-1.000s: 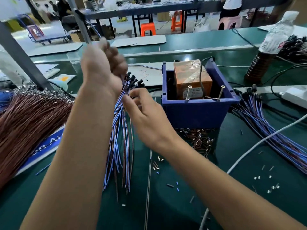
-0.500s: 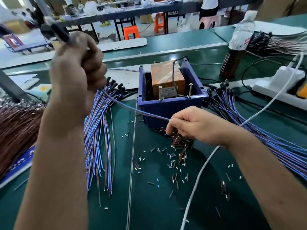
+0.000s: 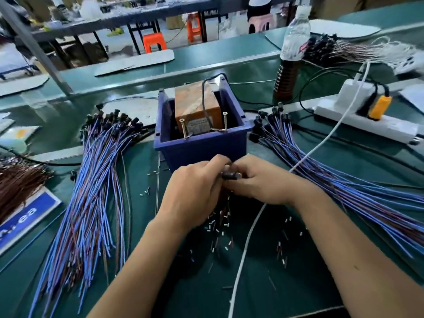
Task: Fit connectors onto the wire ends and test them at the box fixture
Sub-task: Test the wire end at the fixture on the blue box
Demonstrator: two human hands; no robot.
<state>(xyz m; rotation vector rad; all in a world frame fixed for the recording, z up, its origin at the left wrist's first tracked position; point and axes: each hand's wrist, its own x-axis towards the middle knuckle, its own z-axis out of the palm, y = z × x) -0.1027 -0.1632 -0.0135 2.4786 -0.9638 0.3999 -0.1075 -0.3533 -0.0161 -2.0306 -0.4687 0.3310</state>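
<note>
Blue plastic forms the box fixture (image 3: 202,145), which stands just beyond both hands with an orange block and two upright screws inside it. The left hand (image 3: 192,193) and right hand (image 3: 263,182) meet in front of it, fingers curled together around a small dark connector (image 3: 229,175) pinched between them. Loose connectors (image 3: 220,228) lie scattered beneath the hands. Left of the left hand spreads a bundle of blue wires (image 3: 91,198); another wire bundle (image 3: 344,180) fans out beyond the right hand, crossed by a white cable (image 3: 247,237).

Left hand (image 3: 195,193), right hand (image 3: 263,182) pinching connector (image 3: 230,175), blue box (image 3: 202,148)
</note>
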